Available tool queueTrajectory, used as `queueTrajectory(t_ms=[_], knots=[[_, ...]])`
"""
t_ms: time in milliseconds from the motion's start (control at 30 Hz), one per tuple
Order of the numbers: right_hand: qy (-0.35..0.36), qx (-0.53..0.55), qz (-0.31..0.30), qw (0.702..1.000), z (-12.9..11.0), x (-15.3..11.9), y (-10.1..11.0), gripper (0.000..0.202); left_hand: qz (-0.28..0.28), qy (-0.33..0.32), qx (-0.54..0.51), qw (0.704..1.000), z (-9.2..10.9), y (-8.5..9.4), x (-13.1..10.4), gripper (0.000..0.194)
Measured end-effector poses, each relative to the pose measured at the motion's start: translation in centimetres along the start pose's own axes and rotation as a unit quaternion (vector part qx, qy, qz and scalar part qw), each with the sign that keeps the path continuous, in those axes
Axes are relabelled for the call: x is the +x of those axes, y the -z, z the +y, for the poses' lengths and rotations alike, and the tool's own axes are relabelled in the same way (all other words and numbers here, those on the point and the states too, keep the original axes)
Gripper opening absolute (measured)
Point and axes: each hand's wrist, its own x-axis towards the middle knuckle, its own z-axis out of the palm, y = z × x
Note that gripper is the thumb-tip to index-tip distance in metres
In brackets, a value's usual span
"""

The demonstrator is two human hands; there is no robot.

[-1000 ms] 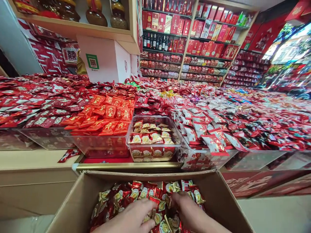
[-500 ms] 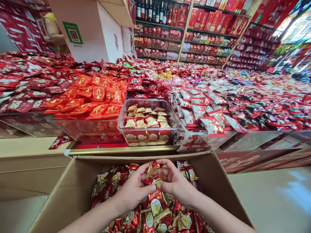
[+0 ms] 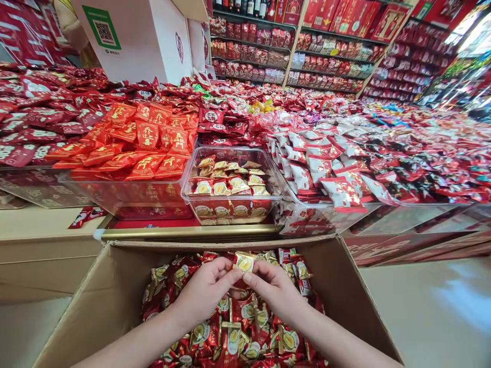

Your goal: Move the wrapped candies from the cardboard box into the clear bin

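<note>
Between my two hands is a small wrapped candy (image 3: 244, 262) with a gold and red wrapper and a yellow fruit picture. My left hand (image 3: 215, 281) pinches it from the left, thumb and fingers closed. From the other side my right hand (image 3: 270, 283) grips it the same way, and both thumbs meet at its lower edge. Below them, a cardboard box (image 3: 118, 286) holds many loose candies (image 3: 233, 340) in red and gold wrappers. Just beyond the box stands a clear plastic bin (image 3: 232, 205) with similar candies in neat rows (image 3: 220, 187).
Left of the clear bin is a bin of orange-red packets (image 3: 148, 135); right of it, white and red packets (image 3: 307, 171). A gold-edged ledge (image 3: 192, 232) runs behind the box. A white box with a QR code (image 3: 126, 41) and stocked shelves (image 3: 253, 46) stand farther back.
My hands have come closer together and slightly up. The candy between them now shows its gold face upward. The view has tilted a little downward.
</note>
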Motion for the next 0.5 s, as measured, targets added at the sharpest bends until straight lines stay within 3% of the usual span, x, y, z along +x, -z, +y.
queueTrajectory(t_ms=[100, 267, 400, 500], knots=[[-0.010, 0.053, -0.014, 0.998, -0.6, -0.2, 0.2, 0.027, -0.024, -0.018, -0.005, 1.000, 0.5, 0.0, -0.3, 0.023], [-0.016, 0.110, 0.008, 0.994, -1.1, -0.6, 0.1, 0.031, -0.005, -0.080, 0.209, 0.975, 1.2, 0.2, -1.4, 0.017], [-0.014, 0.121, 0.032, 0.992, -0.7, -0.5, -0.3, 0.033, -0.022, -0.068, 0.068, 0.995, 1.4, 0.0, -2.0, 0.027], [0.005, 0.060, 0.030, 0.998, -1.0, -0.7, 0.0, 0.032, -0.042, -0.025, -0.005, 0.999, 2.1, 0.3, -2.3, 0.020]])
